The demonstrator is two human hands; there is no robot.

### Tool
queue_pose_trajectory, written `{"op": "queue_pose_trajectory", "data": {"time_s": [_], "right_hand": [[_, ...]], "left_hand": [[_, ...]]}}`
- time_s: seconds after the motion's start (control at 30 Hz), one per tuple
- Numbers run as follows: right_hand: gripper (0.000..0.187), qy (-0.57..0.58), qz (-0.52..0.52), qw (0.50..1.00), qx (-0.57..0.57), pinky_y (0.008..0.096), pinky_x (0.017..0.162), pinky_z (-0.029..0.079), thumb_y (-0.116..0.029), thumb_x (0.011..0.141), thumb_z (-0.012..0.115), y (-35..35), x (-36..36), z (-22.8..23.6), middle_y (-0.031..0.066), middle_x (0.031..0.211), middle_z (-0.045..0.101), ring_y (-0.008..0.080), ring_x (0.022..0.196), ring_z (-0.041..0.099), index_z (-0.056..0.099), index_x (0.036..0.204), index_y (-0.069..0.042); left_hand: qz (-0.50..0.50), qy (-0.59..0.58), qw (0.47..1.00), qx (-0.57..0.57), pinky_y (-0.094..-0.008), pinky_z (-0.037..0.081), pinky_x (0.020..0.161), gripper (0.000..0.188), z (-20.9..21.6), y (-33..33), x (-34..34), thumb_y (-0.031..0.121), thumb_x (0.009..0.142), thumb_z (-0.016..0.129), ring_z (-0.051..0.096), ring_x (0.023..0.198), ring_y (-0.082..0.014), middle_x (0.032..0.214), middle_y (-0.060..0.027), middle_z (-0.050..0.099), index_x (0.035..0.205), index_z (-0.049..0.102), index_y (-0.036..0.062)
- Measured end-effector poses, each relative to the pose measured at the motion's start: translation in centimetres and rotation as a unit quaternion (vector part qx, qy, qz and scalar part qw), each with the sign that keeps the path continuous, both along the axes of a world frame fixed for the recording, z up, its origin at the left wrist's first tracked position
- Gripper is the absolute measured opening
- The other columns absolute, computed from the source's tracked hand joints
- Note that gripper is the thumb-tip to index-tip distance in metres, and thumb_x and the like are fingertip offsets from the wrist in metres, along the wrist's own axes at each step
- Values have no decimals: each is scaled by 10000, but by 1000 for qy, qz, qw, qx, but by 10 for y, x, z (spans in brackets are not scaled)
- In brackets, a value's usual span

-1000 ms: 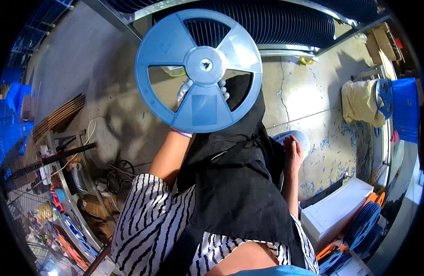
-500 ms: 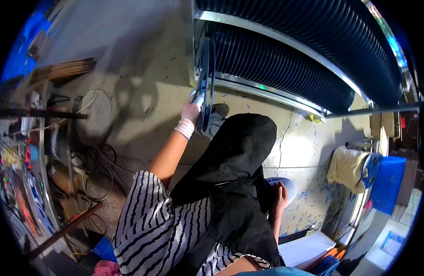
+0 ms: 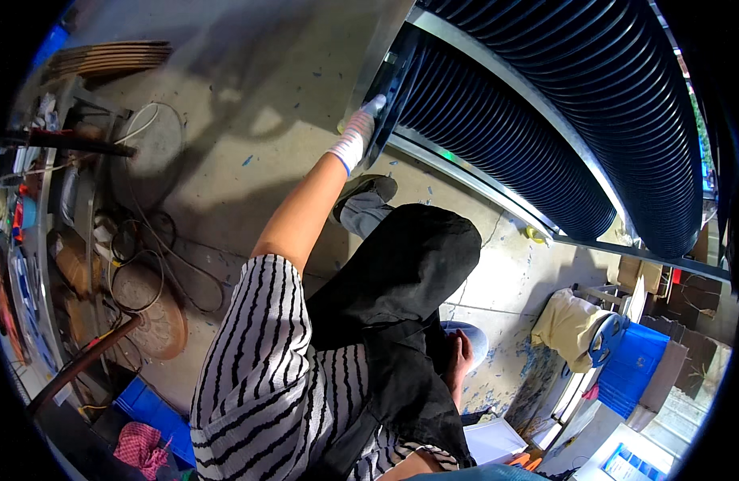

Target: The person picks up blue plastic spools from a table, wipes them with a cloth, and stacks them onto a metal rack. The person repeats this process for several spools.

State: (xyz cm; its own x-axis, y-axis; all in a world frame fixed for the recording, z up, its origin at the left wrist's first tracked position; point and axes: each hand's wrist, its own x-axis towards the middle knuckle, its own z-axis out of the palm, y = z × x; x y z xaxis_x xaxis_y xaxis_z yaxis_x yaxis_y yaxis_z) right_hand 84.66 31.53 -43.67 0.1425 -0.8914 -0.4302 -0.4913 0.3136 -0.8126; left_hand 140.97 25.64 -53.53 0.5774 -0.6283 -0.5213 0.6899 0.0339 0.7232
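Observation:
My left hand (image 3: pixel 363 128), in a white and pink striped glove, reaches out to the left end of a metal rack. Its fingers are closed on the rim of a dark, flat reel (image 3: pixel 383 132), seen nearly edge-on at the end of the lower row of discs (image 3: pixel 498 132). The far side of that reel and some of the fingertips are hidden. Low by my right knee, my bare right hand (image 3: pixel 461 353) has its fingers curled beside the black apron (image 3: pixel 409 280). What it holds, if anything, is out of sight.
A second row of dark discs (image 3: pixel 586 88) fills the rack's upper level. To the right, a blue reel (image 3: pixel 606 341) stands against a cream cloth (image 3: pixel 566 325) beside a blue bin (image 3: pixel 634 365). Flat cardboard (image 3: pixel 109 56), cables and a brown round base (image 3: pixel 149 313) lie left.
My left hand has moved forward with the reel, which now sits closer to the end of the lower row. The view has turned; my right hand stays by the knee.

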Motion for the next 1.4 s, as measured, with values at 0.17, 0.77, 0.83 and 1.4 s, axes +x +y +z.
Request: {"op": "queue_pose_trajectory", "data": {"time_s": [0.17, 0.77, 0.83, 1.4], "right_hand": [[280, 14, 5, 1000, -3, 278, 879, 457, -136, 939, 536, -2, -3, -6, 98, 1075, 639, 160, 979, 590, 587, 1164, 23], [252, 74, 49, 996, -28, 277, 874, 455, -94, 921, 533, -3, -3, -11, 103, 1058, 643, 176, 966, 600, 600, 1137, 18], [252, 70, 43, 996, -26, 276, 873, 455, -95, 920, 536, -3, -2, -13, 103, 1058, 643, 176, 963, 599, 602, 1136, 16], [256, 69, 42, 997, -23, 270, 896, 439, -93, 916, 536, -1, 10, -10, 101, 1075, 642, 164, 986, 585, 602, 1135, 20]], "left_hand": [[12, -71, 997, -9, -243, 424, 733, 603, 57, -1, -3, 576, 856, 545, 523, 778, -69, 828, 5, 591, 1115, 631, 38], [155, -469, 869, 39, -293, 462, 803, 294, 92, 6, -19, 201, 929, 548, 608, 893, -158, 965, -105, 665, 1179, 603, 57], [160, -419, 893, -27, -288, 469, 777, 277, 92, 7, -13, 187, 925, 557, 605, 848, -155, 953, -116, 671, 1168, 612, 67], [117, -574, 789, 188, -439, 487, 761, 288, 122, -60, 9, 158, 848, 536, 602, 853, -391, 915, -208, 647, 1109, 605, 57]]}}
